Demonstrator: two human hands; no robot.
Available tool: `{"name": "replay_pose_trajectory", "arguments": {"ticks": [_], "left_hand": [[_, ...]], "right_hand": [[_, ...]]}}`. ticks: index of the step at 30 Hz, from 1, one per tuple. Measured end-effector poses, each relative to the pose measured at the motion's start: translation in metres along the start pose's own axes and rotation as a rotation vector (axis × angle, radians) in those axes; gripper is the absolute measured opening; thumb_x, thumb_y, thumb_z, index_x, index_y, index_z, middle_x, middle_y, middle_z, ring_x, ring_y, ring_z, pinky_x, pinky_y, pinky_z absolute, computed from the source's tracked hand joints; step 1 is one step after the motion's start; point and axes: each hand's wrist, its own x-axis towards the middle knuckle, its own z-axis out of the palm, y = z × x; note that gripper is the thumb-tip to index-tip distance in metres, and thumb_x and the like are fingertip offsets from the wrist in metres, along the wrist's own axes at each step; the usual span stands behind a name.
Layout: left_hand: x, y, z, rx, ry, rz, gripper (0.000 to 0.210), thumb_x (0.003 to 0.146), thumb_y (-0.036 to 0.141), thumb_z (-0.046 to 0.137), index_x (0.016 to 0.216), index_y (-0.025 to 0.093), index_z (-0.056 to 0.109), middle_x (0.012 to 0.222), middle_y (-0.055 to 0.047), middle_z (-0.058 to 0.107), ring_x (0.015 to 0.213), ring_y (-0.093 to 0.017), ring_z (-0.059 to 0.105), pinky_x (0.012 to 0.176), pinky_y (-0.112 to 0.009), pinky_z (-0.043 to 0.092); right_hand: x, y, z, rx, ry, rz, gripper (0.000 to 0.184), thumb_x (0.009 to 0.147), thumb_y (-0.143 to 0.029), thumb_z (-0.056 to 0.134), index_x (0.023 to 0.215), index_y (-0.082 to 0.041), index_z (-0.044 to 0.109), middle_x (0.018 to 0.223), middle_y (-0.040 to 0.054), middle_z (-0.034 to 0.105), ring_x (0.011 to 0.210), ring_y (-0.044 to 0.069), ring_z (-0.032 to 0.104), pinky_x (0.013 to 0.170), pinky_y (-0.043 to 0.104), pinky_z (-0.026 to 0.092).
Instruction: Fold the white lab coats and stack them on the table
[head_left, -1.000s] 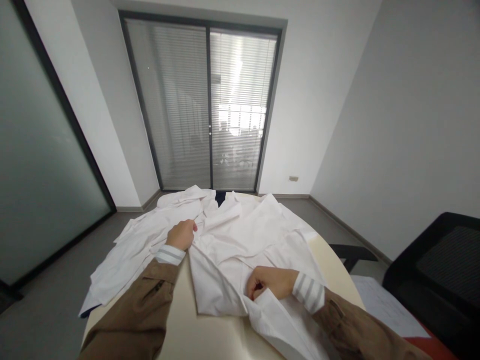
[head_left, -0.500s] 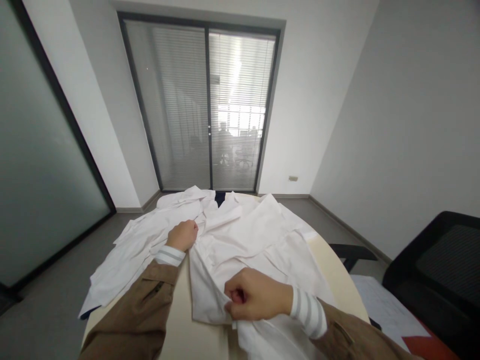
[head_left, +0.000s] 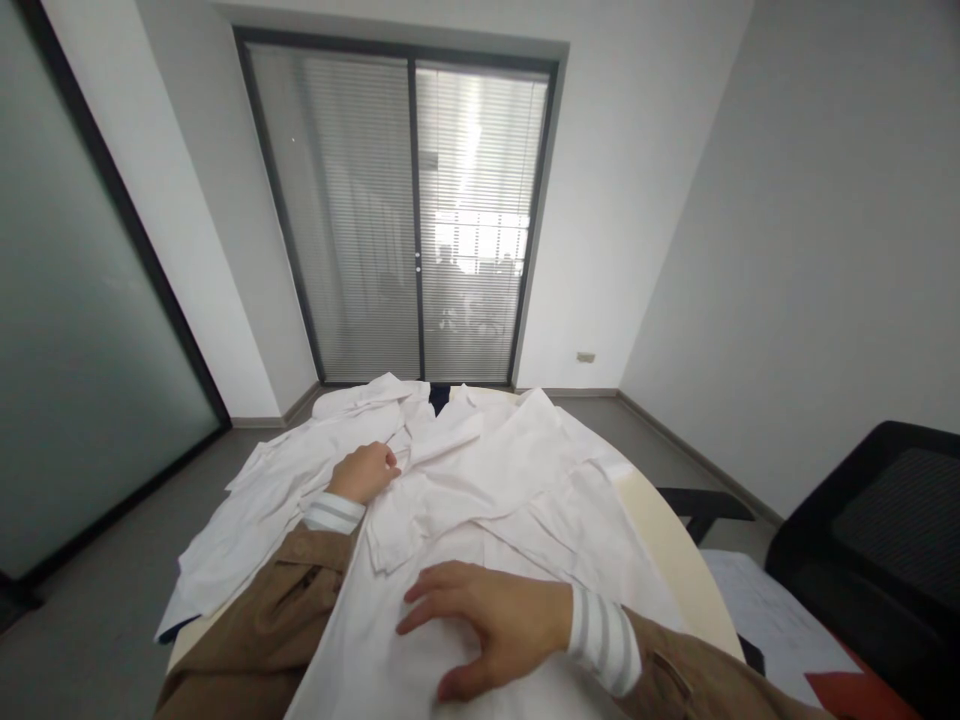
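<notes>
A white shirt point(head_left: 510, 470) lies spread and wrinkled over a round cream table, its front part lying toward me. My left hand point(head_left: 365, 472) rests on the cloth left of centre, with fingers curled in at a fold; the fingertips are partly hidden. Nearer to me, my right hand point(head_left: 487, 625) is open over the flat lower part of the shirt, fingers spread and thumb apart, holding nothing. A sleeve-like fold point(head_left: 397, 540) lies between the two hands. Dark navy cloth point(head_left: 440, 400) shows at the far edge.
The cream table's rim point(head_left: 694, 560) shows at the right. A black mesh chair point(head_left: 870, 540) stands beside it, with white papers point(head_left: 780, 600) and something red point(head_left: 862, 692) near it. Beyond the table are a glazed partition with blinds point(head_left: 405, 220) and grey walls.
My right hand has opened and let go of the shirt's edge. The near part of the cloth now lies flatter, covering more of the table toward me. My left hand has loosened slightly.
</notes>
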Motion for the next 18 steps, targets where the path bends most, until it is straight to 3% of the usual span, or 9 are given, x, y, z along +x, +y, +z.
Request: {"name": "replay_pose_trajectory", "arguments": {"ticks": [2, 4, 8, 12, 16, 18], "left_hand": [[0.001, -0.003, 0.001, 0.004, -0.004, -0.005, 0.025, 0.079, 0.037, 0.066, 0.1, 0.025, 0.071, 0.109, -0.009, 0.072, 0.104, -0.029, 0.067, 0.087, -0.035, 0.047], [0.002, -0.006, 0.001, 0.009, -0.009, -0.012, 0.024, 0.08, 0.034, 0.066, 0.102, 0.026, 0.069, 0.111, -0.008, 0.071, 0.106, -0.028, 0.066, 0.088, -0.034, 0.047], [0.003, -0.013, -0.001, 0.028, -0.024, -0.048, 0.026, 0.081, 0.025, 0.062, 0.106, 0.026, 0.067, 0.115, -0.008, 0.069, 0.109, -0.026, 0.065, 0.089, -0.033, 0.046], [0.002, -0.021, -0.001, 0.06, -0.061, -0.119, 0.021, 0.079, 0.019, 0.06, 0.099, 0.022, 0.068, 0.11, -0.012, 0.07, 0.106, -0.029, 0.066, 0.085, -0.036, 0.048], [0.003, -0.026, 0.002, 0.09, -0.129, -0.167, 0.019, 0.074, 0.023, 0.068, 0.092, 0.018, 0.067, 0.107, -0.015, 0.071, 0.101, -0.032, 0.067, 0.081, -0.037, 0.049], [0.004, -0.027, 0.002, 0.099, -0.155, -0.175, 0.023, 0.072, 0.027, 0.073, 0.091, 0.017, 0.067, 0.107, -0.017, 0.071, 0.101, -0.033, 0.067, 0.081, -0.038, 0.049]], "right_hand": [[-0.008, 0.013, 0.009, -0.142, -0.034, 0.078, 0.091, 0.072, -0.051, 0.079, 0.151, -0.03, 0.039, 0.161, 0.013, 0.029, 0.148, 0.037, 0.022, 0.119, 0.055, 0.014], [-0.016, 0.021, 0.018, -0.225, -0.1, 0.114, 0.099, 0.075, -0.049, 0.077, 0.157, -0.034, 0.024, 0.165, 0.0124, 0.015, 0.151, 0.04, 0.007, 0.117, 0.064, 0.004], [-0.027, 0.025, 0.029, -0.343, -0.175, 0.089, 0.094, 0.08, -0.044, 0.073, 0.157, -0.038, 0.019, 0.166, 0.0092, 0.011, 0.151, 0.038, 0.004, 0.117, 0.064, 0.002], [-0.027, 0.022, 0.024, -0.373, -0.188, 0.051, 0.09, 0.076, -0.043, 0.077, 0.153, -0.036, 0.032, 0.164, 0.01, 0.021, 0.149, 0.041, 0.014, 0.116, 0.064, 0.015], [-0.018, 0.021, 0.0, -0.343, -0.041, 0.059, 0.049, 0.083, -0.039, 0.07, 0.13, -0.027, 0.061, 0.136, 0.0077, 0.059, 0.128, 0.026, 0.053, 0.109, 0.039, 0.039], [-0.014, 0.023, -0.015, -0.409, 0.096, 0.153, 0.036, 0.086, -0.031, 0.067, 0.121, -0.023, 0.065, 0.118, 0.0072, 0.067, 0.112, 0.022, 0.06, 0.1, 0.034, 0.044]]}}
